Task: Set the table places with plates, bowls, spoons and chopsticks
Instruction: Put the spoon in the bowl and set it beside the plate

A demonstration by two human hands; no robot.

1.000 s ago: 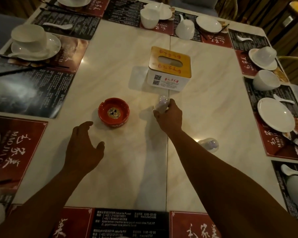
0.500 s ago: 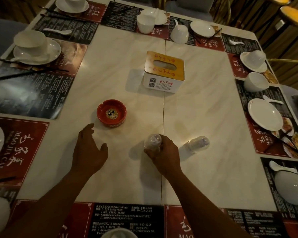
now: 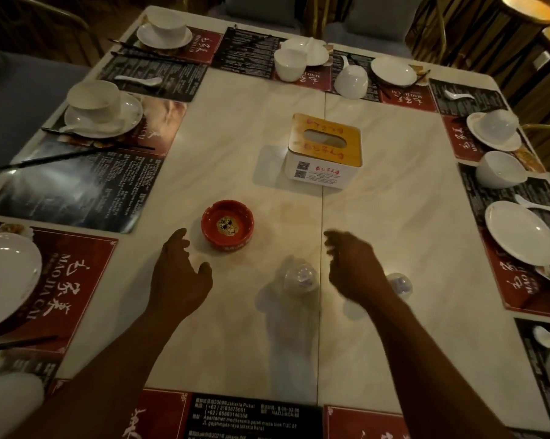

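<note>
My left hand [image 3: 180, 277] hovers palm down, fingers spread and holding nothing, just left of the red ashtray [image 3: 227, 224]. My right hand [image 3: 351, 269] is open with loosely curled fingers, empty, between two small clear bottles. One bottle [image 3: 300, 278] stands just left of it; the other [image 3: 400, 285] is partly hidden behind my wrist. White plates [image 3: 520, 232], bowls [image 3: 500, 169], spoons [image 3: 139, 80] and black chopsticks [image 3: 61, 156] lie on the placemats around the table's edge.
A white tissue box with a wooden lid [image 3: 325, 150] sits in the middle of the marble table [image 3: 235, 128]. Red and black placemats [image 3: 71, 274] line all sides. A bowl on a plate [image 3: 99, 106] stands far left. Chairs and wooden stools surround the table.
My right hand brought the clear bottle back from beside the tissue box, set it down near the table's front and let go. My left hand barely moved.
</note>
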